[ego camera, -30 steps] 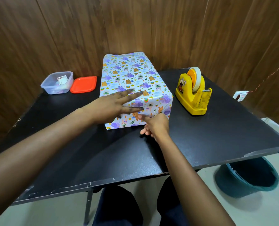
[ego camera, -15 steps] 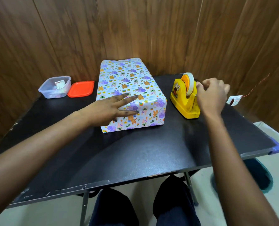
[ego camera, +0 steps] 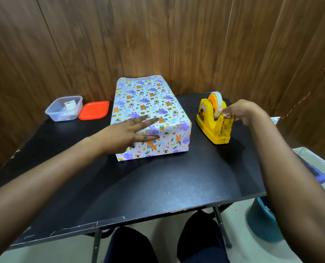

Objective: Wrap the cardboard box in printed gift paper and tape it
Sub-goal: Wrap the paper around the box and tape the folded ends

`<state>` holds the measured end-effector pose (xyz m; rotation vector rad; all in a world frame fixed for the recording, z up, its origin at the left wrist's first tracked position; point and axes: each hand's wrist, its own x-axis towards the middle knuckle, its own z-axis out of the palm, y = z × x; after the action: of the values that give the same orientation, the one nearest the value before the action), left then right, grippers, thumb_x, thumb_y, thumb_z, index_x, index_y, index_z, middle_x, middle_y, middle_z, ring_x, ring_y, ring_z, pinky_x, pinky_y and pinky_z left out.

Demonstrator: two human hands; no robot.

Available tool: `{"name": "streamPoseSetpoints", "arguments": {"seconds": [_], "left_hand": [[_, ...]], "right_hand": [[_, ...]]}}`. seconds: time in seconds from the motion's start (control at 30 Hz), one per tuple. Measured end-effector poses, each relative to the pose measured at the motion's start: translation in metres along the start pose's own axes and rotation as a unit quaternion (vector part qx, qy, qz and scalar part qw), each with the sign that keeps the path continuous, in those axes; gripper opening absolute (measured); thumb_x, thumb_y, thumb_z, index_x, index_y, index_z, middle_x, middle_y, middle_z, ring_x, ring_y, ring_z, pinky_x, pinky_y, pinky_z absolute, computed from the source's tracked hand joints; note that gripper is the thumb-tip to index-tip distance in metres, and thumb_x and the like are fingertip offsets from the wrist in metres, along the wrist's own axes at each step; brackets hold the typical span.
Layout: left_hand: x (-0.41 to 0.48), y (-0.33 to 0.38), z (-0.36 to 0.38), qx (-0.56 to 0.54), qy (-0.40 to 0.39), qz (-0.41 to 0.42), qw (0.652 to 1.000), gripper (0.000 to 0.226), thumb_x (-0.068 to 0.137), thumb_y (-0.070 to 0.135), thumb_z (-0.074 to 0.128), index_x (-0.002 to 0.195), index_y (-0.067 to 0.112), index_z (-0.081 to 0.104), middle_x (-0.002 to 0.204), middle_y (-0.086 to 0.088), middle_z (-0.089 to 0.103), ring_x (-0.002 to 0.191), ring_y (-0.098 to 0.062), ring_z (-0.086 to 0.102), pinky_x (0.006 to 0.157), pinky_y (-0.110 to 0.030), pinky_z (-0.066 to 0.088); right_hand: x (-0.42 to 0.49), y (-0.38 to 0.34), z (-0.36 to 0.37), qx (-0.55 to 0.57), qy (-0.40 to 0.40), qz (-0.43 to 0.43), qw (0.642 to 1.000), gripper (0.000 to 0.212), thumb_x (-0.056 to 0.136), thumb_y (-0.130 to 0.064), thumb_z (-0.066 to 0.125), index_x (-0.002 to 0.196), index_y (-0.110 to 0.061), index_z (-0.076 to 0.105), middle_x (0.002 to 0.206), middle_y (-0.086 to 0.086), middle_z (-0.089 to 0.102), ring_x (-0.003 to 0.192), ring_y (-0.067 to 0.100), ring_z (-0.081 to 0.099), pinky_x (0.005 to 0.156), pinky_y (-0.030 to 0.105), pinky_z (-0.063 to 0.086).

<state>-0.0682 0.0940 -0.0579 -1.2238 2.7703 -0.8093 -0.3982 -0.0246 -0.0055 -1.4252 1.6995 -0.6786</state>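
Pressing one box point(ego camera: 150, 103) (left hand point(ego camera: 126, 133)), right hand point(ego camera: 243, 111) pinching tape point(ego camera: 218, 103)

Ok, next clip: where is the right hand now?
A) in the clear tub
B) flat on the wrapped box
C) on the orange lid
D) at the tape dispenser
D: the right hand pinches the tape at the yellow dispenser, while the left hand presses flat on the box.

Bright, even indoor light falls from above onto the black bench point(ego camera: 158, 186), leaving a dull sheen across its middle and soft shadows along its near side. The gift paper point(ego camera: 148, 99) at bench centre looks crisp; beyond the bench, wide-angle distortion bows the wall panels point(ego camera: 158, 35).
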Motion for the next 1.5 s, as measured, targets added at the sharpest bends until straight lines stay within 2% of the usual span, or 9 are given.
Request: {"name": "streamPoseSetpoints", "arguments": {"seconds": [0.1, 0.2, 0.4, 0.7, 0.83, 0.97, 1.17, 1.3, 1.5], "left_hand": [[0.000, 0.000, 0.001, 0.004, 0.009, 0.003, 1.000, 0.098, 0.060, 0.002, 0.082, 0.140, 0.035, 0.037, 0.157, -0.001, 0.006, 0.133, -0.032, 0.039, 0.089, -0.035, 0.049], [-0.001, -0.002, 0.005, 0.008, 0.015, 0.010, 1.000, 0.102, 0.062, 0.004, 0.081, 0.141, 0.038, 0.026, 0.157, 0.007, -0.014, 0.135, -0.031, 0.035, 0.092, -0.035, 0.047], [-0.001, -0.004, 0.008, 0.012, 0.022, 0.017, 1.000, 0.100, 0.066, 0.004, 0.079, 0.142, 0.039, 0.023, 0.154, 0.010, -0.022, 0.137, -0.031, 0.032, 0.096, -0.036, 0.045], [-0.001, -0.003, 0.008, 0.016, 0.036, 0.021, 0.999, 0.103, 0.058, 0.004, 0.083, 0.140, 0.036, 0.031, 0.157, 0.006, -0.013, 0.132, -0.033, 0.041, 0.093, -0.036, 0.047], [-0.001, -0.004, 0.008, 0.015, 0.031, 0.020, 0.999, 0.114, 0.060, 0.005, 0.082, 0.145, 0.043, 0.016, 0.157, 0.006, -0.015, 0.133, -0.031, 0.038, 0.096, -0.035, 0.045], [-0.002, -0.005, 0.010, 0.012, 0.031, 0.019, 0.999, 0.111, 0.060, 0.006, 0.083, 0.144, 0.042, 0.020, 0.157, 0.005, -0.013, 0.133, -0.031, 0.039, 0.096, -0.035, 0.045], [-0.004, -0.005, 0.012, -0.007, 0.023, 0.015, 1.000, 0.119, 0.065, 0.005, 0.080, 0.145, 0.047, 0.002, 0.156, 0.009, -0.016, 0.136, -0.030, 0.035, 0.098, -0.034, 0.042], [-0.001, -0.001, 0.005, -0.009, 0.018, 0.002, 1.000, 0.099, 0.059, 0.000, 0.082, 0.140, 0.035, 0.036, 0.157, -0.002, 0.014, 0.132, -0.034, 0.040, 0.093, -0.038, 0.047], [0.000, 0.001, 0.001, 0.016, 0.006, -0.010, 1.000, 0.092, 0.056, 0.003, 0.084, 0.136, 0.031, 0.047, 0.150, -0.009, 0.033, 0.129, -0.035, 0.044, 0.092, -0.041, 0.047]], "right_hand": [[0.006, 0.003, 0.002, 0.061, 0.010, -0.007, 0.998, 0.047, 0.084, -0.012, 0.069, 0.126, 0.003, 0.053, 0.132, 0.014, 0.052, 0.125, 0.027, 0.047, 0.101, 0.037, 0.036], [0.001, 0.004, -0.007, 0.127, 0.022, -0.027, 0.991, 0.018, 0.086, -0.009, 0.064, 0.103, -0.001, 0.065, 0.088, 0.005, 0.062, 0.088, 0.014, 0.056, 0.101, 0.030, 0.036], [-0.010, 0.046, 0.003, 0.168, -0.009, 0.019, 0.986, 0.024, 0.093, -0.017, 0.056, 0.069, -0.014, 0.056, 0.042, -0.007, 0.057, 0.061, 0.009, 0.049, 0.056, 0.022, 0.031], [-0.009, 0.070, 0.047, 0.329, 0.106, -0.037, 0.937, 0.036, 0.091, -0.034, 0.059, 0.062, -0.014, 0.054, 0.060, 0.000, 0.057, 0.055, 0.009, 0.050, 0.051, 0.020, 0.035], [-0.013, 0.070, 0.064, 0.473, 0.079, 0.033, 0.877, 0.036, 0.093, -0.033, 0.057, 0.063, -0.013, 0.051, 0.044, -0.004, 0.057, 0.051, 0.010, 0.052, 0.050, 0.023, 0.040], [-0.026, 0.076, 0.074, 0.565, 0.004, 0.078, 0.821, 0.030, 0.093, -0.028, 0.057, 0.070, -0.010, 0.051, 0.062, 0.003, 0.061, 0.066, 0.014, 0.057, 0.057, 0.027, 0.044], [-0.061, 0.060, 0.090, 0.116, -0.197, -0.159, 0.960, 0.025, 0.093, -0.016, 0.056, 0.069, -0.012, 0.055, 0.061, 0.003, 0.063, 0.053, 0.010, 0.057, 0.049, 0.018, 0.043], [-0.055, 0.058, 0.121, -0.038, -0.076, -0.263, 0.961, 0.031, 0.092, -0.024, 0.058, 0.062, -0.023, 0.052, 0.062, -0.002, 0.063, 0.060, 0.014, 0.058, 0.063, 0.030, 0.048], [-0.049, 0.057, 0.141, -0.092, 0.074, -0.254, 0.960, 0.025, 0.093, -0.036, 0.054, 0.088, -0.015, 0.066, 0.087, 0.008, 0.071, 0.086, 0.027, 0.062, 0.069, 0.033, 0.044]]}}
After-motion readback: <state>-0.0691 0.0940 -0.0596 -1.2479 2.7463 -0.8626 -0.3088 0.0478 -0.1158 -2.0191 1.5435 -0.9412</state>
